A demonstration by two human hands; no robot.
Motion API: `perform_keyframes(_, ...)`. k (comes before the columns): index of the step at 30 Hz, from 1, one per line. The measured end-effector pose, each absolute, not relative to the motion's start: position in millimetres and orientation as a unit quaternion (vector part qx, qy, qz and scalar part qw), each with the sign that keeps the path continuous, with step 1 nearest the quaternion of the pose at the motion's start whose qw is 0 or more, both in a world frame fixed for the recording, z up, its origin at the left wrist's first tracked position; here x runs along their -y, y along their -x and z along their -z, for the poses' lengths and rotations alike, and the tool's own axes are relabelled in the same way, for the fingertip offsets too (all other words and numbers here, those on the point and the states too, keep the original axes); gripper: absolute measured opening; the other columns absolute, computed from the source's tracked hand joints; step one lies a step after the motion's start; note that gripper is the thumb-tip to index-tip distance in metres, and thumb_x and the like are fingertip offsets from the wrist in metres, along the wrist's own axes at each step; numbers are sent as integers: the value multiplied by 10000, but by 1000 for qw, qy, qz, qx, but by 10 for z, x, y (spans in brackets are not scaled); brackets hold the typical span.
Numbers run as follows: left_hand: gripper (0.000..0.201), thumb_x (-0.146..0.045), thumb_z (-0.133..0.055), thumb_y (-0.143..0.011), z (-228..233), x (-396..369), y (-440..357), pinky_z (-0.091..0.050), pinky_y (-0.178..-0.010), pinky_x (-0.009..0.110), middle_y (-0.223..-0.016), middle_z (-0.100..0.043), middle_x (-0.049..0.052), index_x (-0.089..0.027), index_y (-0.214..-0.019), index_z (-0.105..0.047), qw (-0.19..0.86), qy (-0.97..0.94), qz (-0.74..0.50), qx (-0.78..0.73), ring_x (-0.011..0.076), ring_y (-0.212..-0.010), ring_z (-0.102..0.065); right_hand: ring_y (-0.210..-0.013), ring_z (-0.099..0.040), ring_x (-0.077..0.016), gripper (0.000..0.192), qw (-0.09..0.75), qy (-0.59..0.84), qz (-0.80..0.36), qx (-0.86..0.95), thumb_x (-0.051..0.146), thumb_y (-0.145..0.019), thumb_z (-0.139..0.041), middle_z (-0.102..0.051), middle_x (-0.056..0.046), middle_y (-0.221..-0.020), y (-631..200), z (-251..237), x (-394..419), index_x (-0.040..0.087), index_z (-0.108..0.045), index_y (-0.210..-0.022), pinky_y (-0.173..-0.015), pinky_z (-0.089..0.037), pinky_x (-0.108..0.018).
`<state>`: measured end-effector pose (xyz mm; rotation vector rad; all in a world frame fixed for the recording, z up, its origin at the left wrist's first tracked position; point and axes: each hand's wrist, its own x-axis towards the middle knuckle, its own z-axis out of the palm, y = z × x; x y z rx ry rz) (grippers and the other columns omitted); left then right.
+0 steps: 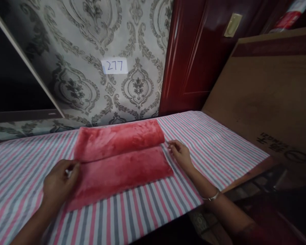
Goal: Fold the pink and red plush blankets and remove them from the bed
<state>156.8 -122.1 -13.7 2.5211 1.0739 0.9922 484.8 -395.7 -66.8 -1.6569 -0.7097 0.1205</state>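
A fuzzy red towel [119, 160] lies on the striped cloth [214, 146], with its far part folded over so that an upper layer covers the back half. My left hand [60, 180] pinches the towel's left edge at the fold line. At the towel's right edge, my right hand [180, 154] pinches the fabric where the upper layer ends. A thin bangle circles my right wrist.
The cloth covers a table with pink, grey and white stripes. A patterned wall carries a paper label reading 277 [114, 65]. A dark red door [193, 51] stands behind, and a large brown board [267, 88] leans at the right.
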Motion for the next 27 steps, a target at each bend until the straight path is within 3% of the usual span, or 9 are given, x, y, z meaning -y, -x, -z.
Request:
perform_keyframes(2,357,-565,-504,-702,205,1230,-1449,-509,-687,381,-766,-690,58,-236,-778,-617,196,-817,-291,-457,275,-700,-654,-530,-535,-172,263,630,708,-138,288,467,-795,-564,-610,3,-639,-4835,800,4016,238,-633,-906,-537,-436,-314)
perform_keyframes(4,417,-609,-509,-655,251,1228,-1401,-513,-741,385,-790,-717,60,-238,-806,-627,248,-783,-261,-508,304,-785,-681,-487,-500,-153,261,620,706,-183,290,471,-764,-578,-575,24,-599,-4822,887,3994,236,-634,-862,-498,-394,-296)
perform_keyframes(7,517,-636,-510,-602,267,1246,-1434,-505,-818,378,-886,-753,66,-238,-899,-653,277,-765,-255,-523,327,-938,-690,-543,-526,-151,267,584,729,-166,315,453,-733,-603,-585,25,-621,-4808,930,3931,221,-669,-848,-547,-398,-285)
perform_keyframes(12,788,-684,-484,-557,246,1324,-1545,-501,-747,347,-853,-731,60,-186,-1148,-636,278,-764,-243,-529,295,-861,-690,-613,-540,-163,320,563,739,-169,330,492,-755,-588,-614,2,-663,-4796,905,3947,199,-688,-835,-609,-402,-293)
perform_keyframes(15,731,-712,-444,-565,209,1348,-1554,-491,-740,352,-819,-724,72,-193,-1036,-651,245,-771,-209,-549,299,-841,-685,-607,-503,-160,302,549,741,-180,341,505,-752,-626,-576,4,-623,-4786,873,3969,206,-658,-714,-599,-367,-294)
perform_keyframes(19,617,-756,-396,-603,153,1365,-1509,-465,-699,346,-714,-711,54,-242,-845,-636,206,-784,-149,-566,287,-748,-667,-608,-479,-140,283,630,669,-233,318,491,-734,-696,-568,22,-657,-4748,825,3993,213,-646,-746,-599,-365,-280)
perform_keyframes(23,620,-758,-367,-652,166,1369,-1473,-459,-715,339,-728,-719,60,-244,-850,-653,199,-799,-152,-547,288,-773,-671,-567,-463,-114,290,675,598,-328,282,476,-743,-726,-597,34,-693,-4699,786,4015,221,-672,-870,-563,-348,-259)
perform_keyframes(27,580,-707,-346,-727,224,1368,-1497,-448,-717,341,-791,-732,86,-231,-859,-650,173,-822,-155,-520,298,-802,-679,-639,-545,-130,196,670,582,-358,291,349,-684,-747,-647,29,-716,-4692,823,3952,216,-642,-782,-626,-414,-260)
